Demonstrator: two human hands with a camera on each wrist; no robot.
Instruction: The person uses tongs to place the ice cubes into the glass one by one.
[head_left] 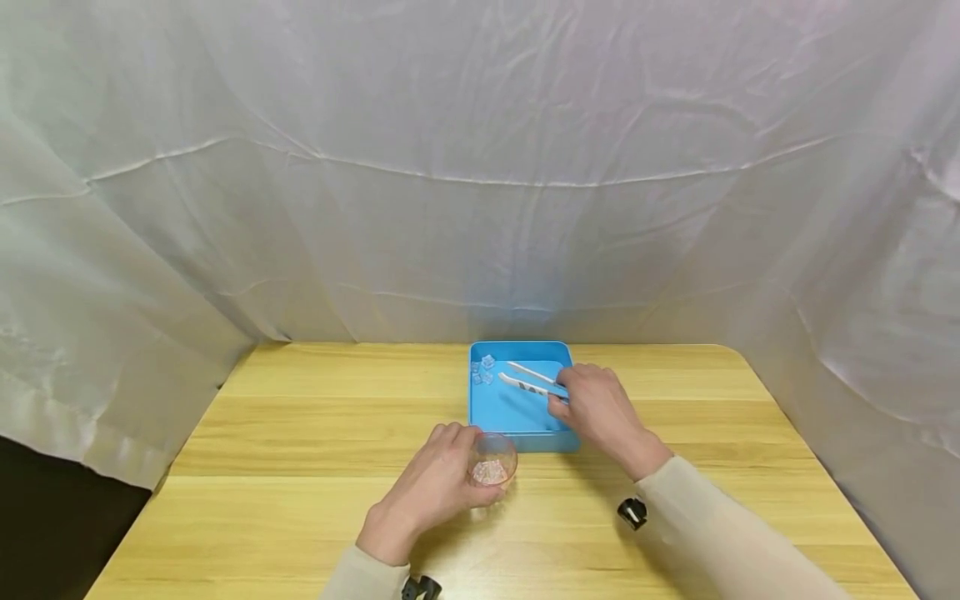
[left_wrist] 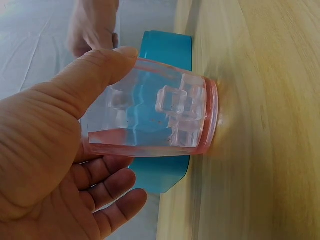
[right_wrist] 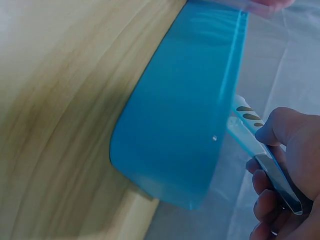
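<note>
My left hand (head_left: 435,482) holds a clear pink-tinted cup (head_left: 504,445) between thumb and fingers, close to the near left corner of a blue box (head_left: 536,442). Several transparent cubes (left_wrist: 185,100) lie at the bottom of that cup in the left wrist view. My right hand (head_left: 602,414) grips a pair of tongs (head_left: 528,387) by the dark handles, with the thumb on one arm and fingers curled round the other. Over the box, the white tips of the tongs stand apart with nothing between them. Clear cubes (head_left: 487,362) gather in the box's far left corner.
The box stands toward the back of a wooden table (head_left: 330,425). Grey-white curtains (head_left: 405,242) hang behind the table and on both sides. Small black devices sit at both wrists, the right one (head_left: 632,513) below the sleeve.
</note>
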